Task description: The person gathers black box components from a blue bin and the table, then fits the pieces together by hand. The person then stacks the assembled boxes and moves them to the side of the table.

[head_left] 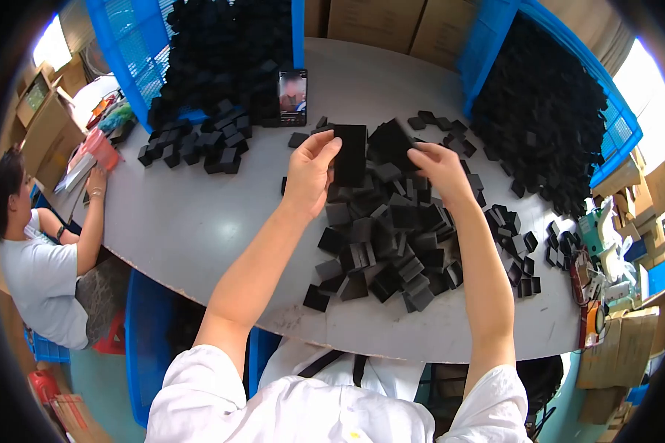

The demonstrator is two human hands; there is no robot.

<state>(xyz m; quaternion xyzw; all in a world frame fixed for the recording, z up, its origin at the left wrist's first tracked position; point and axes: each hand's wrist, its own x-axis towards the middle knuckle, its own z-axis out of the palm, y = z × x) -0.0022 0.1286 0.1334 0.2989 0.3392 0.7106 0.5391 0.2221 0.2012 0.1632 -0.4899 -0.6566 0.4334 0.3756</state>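
My left hand [308, 176] pinches a flat-faced black rectangular piece [351, 155] upright, thumb near its upper left edge. Just to the right, my right hand [443, 171] grips a second black rectangular piece [389, 145], which is tilted, with its top leaning left. The two pieces are side by side over the table, a narrow gap between them. Below them spreads a loose heap of small black box-like pieces [391, 240], some showing hollow insides. My forearms flank this heap.
Blue crates full of black pieces stand at the back left [300, 33] and right [488, 55] of the grey table [199, 229]. A phone [292, 97] leans against the left load. More pieces [199, 144] lie scattered. Another person [44, 266] sits at the left edge.
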